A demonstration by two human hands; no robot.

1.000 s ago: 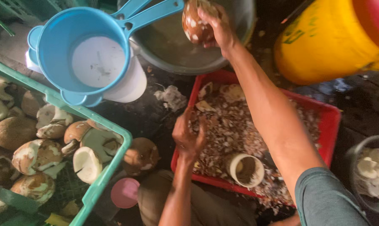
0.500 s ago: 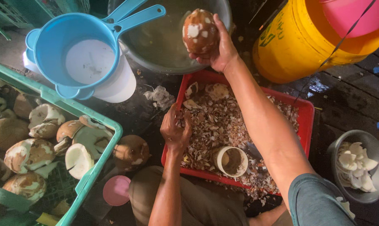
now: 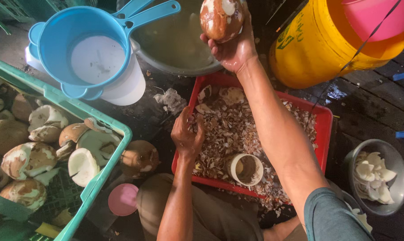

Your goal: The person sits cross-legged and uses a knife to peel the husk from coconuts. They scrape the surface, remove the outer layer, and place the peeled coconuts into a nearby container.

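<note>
While the right hand [image 3: 232, 48] extends to the frame's top centre, gripping a brown-and-white peeled coconut [image 3: 221, 18] above the grey metal basin [image 3: 175, 40], the left hand [image 3: 187, 136] hovers loosely curled, empty, over the red plastic tray [image 3: 320, 129] at centre.

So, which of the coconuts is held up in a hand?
The brown, partly peeled coconut gripped by the right hand above the grey basin. The other coconuts lie in the green crate or beside it.
</note>
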